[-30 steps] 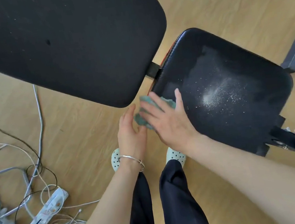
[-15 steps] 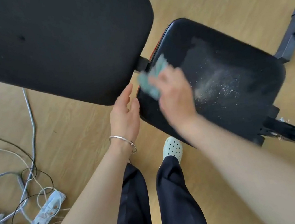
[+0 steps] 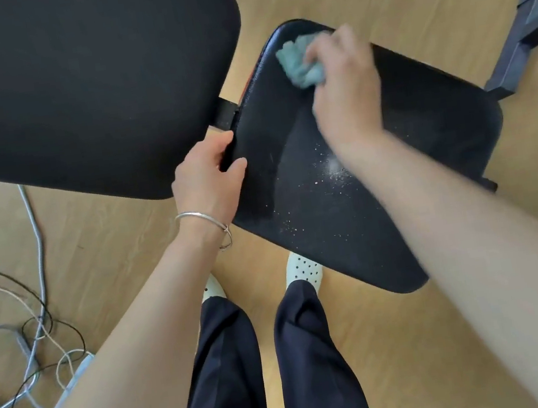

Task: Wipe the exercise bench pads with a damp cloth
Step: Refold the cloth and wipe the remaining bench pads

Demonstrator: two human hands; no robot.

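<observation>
The black seat pad (image 3: 423, 133) of the bench lies in the middle right, with white specks near its centre. My right hand (image 3: 346, 89) presses a crumpled teal cloth (image 3: 299, 61) against the pad's far end, the hand blurred by motion. My left hand (image 3: 209, 181), with a silver bangle on the wrist, grips the near-left edge of the seat pad, thumb on top. The large black back pad (image 3: 77, 78) fills the upper left, joined to the seat by a short black bracket (image 3: 225, 114).
A tangle of cables (image 3: 36, 326) and a power strip lie on the wooden floor at the lower left. A grey bench frame leg (image 3: 520, 37) sticks out at the upper right. My legs and white perforated shoes (image 3: 304, 268) stand just below the seat pad.
My right hand has swept the cloth from the seat pad's near-left corner up to its far end. My left hand has closed on the pad's left edge.
</observation>
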